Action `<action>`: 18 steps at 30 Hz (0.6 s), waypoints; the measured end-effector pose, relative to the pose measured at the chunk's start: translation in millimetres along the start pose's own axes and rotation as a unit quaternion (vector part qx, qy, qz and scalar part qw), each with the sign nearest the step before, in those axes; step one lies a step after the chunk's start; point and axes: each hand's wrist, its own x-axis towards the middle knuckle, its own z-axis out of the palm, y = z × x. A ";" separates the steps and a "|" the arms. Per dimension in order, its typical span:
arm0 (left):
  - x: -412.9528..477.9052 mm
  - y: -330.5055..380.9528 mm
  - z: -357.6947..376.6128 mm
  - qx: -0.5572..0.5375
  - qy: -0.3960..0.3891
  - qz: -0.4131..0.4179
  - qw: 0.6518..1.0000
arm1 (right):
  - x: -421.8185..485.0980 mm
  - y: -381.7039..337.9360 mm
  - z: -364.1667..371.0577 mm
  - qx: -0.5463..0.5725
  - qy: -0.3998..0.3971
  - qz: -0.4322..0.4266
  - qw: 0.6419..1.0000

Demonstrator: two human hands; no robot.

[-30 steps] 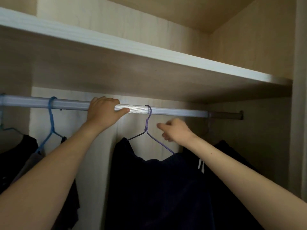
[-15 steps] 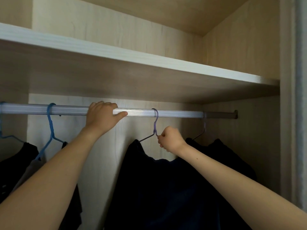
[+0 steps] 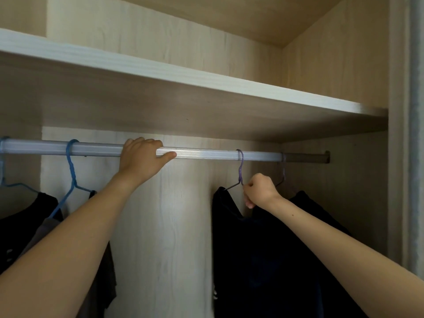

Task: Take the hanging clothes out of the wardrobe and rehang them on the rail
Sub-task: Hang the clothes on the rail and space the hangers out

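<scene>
1. At the far left a light blue hanger (image 3: 2, 164) hooks over the rail (image 3: 206, 155). A black top (image 3: 25, 216) hangs from it, cut off by the edge of the view.
2. Next comes a second blue hanger (image 3: 72, 173). Its hook sits on the rail too. Dark grey clothes (image 3: 103, 267) hang from it, just beside the black top.
3. The left hand (image 3: 143, 159) is closed around the rail. The fingers go over the top and the thumb presses along the front.
4. Behind that hand is the bare back wall (image 3: 169, 226) of the wardrobe. It is pale wood with wavy lines. This part between the clothes has nothing hanging in it.
5. A purple hanger (image 3: 240, 168) hooks over the rail to the right of the gap. A dark navy top (image 3: 252, 260) hangs from it.
6. The right hand (image 3: 260, 189) is curled shut and pinches the purple hanger just below its hook, at the neck of the navy top.
7. Behind the right hand there is one more hanger (image 3: 283, 173), thin and dim. Dark clothes (image 3: 321, 216) hang from it, touching the navy top.
8. The rail is a shiny ribbed bar. It ends in a brown holder (image 3: 325, 157) on the right side wall (image 3: 339, 65).
9. Above the rail runs a long shelf (image 3: 206, 81) with a pale front edge. Over it is more pale wood and the top of the wardrobe.
10. At the far right stands a grey strip (image 3: 416, 134), maybe a door edge.
</scene>
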 end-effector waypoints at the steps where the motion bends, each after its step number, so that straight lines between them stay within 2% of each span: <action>1: 0.1 1.3 -1.3 -0.001 -0.005 -0.007 1.000 | -2.0 -5.8 -3.5 -0.025 -0.001 -0.011 1.000; 3: 1.8 4.4 -6.1 0.002 -0.030 -0.019 0.999 | -2.5 -20.0 -9.0 -0.072 0.056 -0.074 0.993; 5: 3.5 7.9 -13.9 0.003 -0.073 -0.026 0.997 | -1.4 -38.5 -10.8 -0.072 0.139 -0.171 0.973; 7: 2.9 8.9 -25.2 -0.029 -0.093 -0.040 0.994 | 1.6 -59.5 -9.3 -0.051 0.175 -0.246 0.952; 9: -3.7 6.6 -40.6 -0.043 -0.075 -0.055 0.995 | 6.6 -79.2 -4.9 -0.026 0.156 -0.289 0.944; 12: -25.8 -2.6 -66.9 0.026 -0.005 -0.079 0.997 | 19.4 -95.1 5.5 -0.019 0.105 -0.327 0.939; 14: -46.3 -10.6 -84.4 0.086 0.016 -0.118 0.989 | 30.2 -96.8 11.3 -0.020 0.090 -0.344 0.934; 18: -80.5 -30.2 -106.5 0.171 -0.077 -0.235 0.954 | 46.9 -89.3 16.3 0.050 0.066 -0.350 0.933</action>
